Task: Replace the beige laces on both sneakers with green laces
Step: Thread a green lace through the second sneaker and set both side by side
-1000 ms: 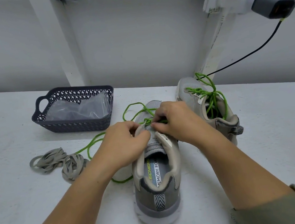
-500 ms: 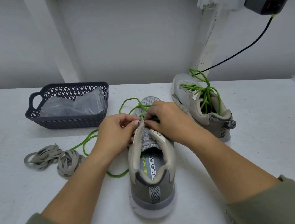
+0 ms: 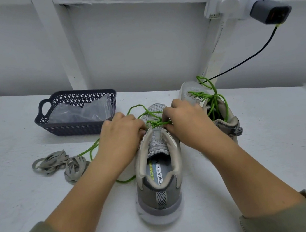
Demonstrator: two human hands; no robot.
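Green lace (image 3: 155,123): crosses the upper eyelets of the near sneaker and is held at both sides. Its loose length loops over the toe, then trails left across the table and under the left forearm.
Left grip: the left hand (image 3: 121,137) curls its fingers at the shoe's left eyelet edge, with the fingertips closed on the lace there.
Right grip: the right hand (image 3: 186,123) pinches the same lace at the right eyelet edge, fingers bent.
Near sneaker (image 3: 160,192): stands upright between the forearms, heel toward the person, tongue and insole showing.
Far sneaker (image 3: 187,90): just behind the right hand, toe toward the wall. It is already threaded with a second green lace (image 3: 214,100) whose ends hang in loose loops.
Beige laces (image 3: 57,162): two loose coils lying left of the left forearm, apart from both shoes.
Basket (image 3: 76,128): dark, behind the beige coils, holding a crumpled clear bag (image 3: 78,113).
Table (image 3: 268,150): white, carrying all of this.
Charger (image 3: 270,12): plugged in at the upper right of the wall, with a black cable (image 3: 247,60) running down toward the far shoe.
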